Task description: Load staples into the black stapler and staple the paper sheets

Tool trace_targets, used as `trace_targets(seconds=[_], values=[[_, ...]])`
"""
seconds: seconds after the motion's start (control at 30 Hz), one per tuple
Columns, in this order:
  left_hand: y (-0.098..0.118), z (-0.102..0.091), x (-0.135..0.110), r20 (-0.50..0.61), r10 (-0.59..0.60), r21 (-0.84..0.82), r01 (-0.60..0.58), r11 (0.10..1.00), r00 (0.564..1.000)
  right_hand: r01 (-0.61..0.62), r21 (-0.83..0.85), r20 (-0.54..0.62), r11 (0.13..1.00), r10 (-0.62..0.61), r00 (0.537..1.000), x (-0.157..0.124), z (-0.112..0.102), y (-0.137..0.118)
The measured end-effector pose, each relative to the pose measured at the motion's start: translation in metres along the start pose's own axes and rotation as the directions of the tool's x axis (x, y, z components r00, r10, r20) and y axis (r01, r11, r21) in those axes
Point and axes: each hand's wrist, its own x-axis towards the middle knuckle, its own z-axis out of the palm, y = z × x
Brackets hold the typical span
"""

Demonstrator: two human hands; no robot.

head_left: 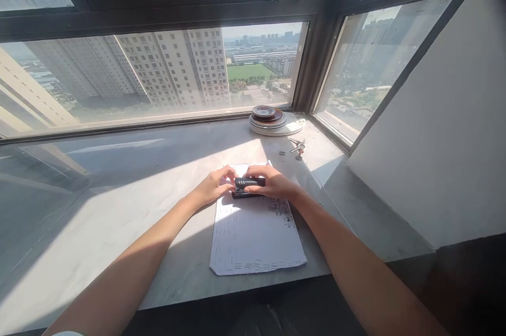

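While right fingers [256, 170] grip the black stapler [249, 182], slightly parted left fingers [226, 171] sit at its left end, hold unclear.

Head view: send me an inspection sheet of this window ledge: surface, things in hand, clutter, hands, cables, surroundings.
Surface: pale ledge, patched with sun and shadow.
Things in hand: black stapler over white paper, which bears short dark marks along its edges and writing at right.
Clutter: stacked plates; small metallic items, identity unclear.
Hands: right hand grips the stapler; left hand is at its left end.
Cables: nothing seen.
Surroundings: dark window frame, white wall, high-rises outside.
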Motion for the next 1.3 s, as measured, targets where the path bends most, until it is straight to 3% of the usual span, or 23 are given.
trace_targets(seconds=[0.13,0.37,0.53,0.63,0.83,1.03,1.3], values=[[-0.002,0.003,0.001,-0.028,0.023,0.095,-0.02,0.995,0.999,-0.012,0.023,0.007,1.0,0.012,1.0,0.001,0.005,-0.002],[-0.003,0.002,0.002,0.014,-0.006,0.055,0.005,0.998,1.0,-0.022,-0.054,-0.009,0.998,0.022,1.0,-0.004,0.003,0.001],[-0.011,0.003,0.005,0.067,0.127,0.204,-0.138,0.969,0.99,0.015,-0.218,-0.02,0.976,-0.019,1.0,-0.008,0.0,0.005],[-0.021,0.005,0.006,0.069,0.147,0.28,-0.161,0.946,0.987,0.016,-0.267,-0.033,0.964,-0.026,0.999,-0.009,-0.003,0.004],[-0.035,0.007,0.008,0.032,0.142,0.243,-0.145,0.959,0.989,-0.067,-0.082,-0.28,0.994,0.041,0.959,-0.015,-0.02,0.003],[-0.035,0.006,0.008,-0.004,0.104,0.214,-0.1,0.972,0.995,-0.233,-0.219,-0.425,0.947,0.123,0.897,-0.061,-0.025,-0.016],[-0.036,0.005,0.011,-0.015,0.062,0.198,-0.058,0.979,0.998,-0.418,-0.376,-0.452,0.827,0.23,0.862,-0.137,-0.024,-0.045]])
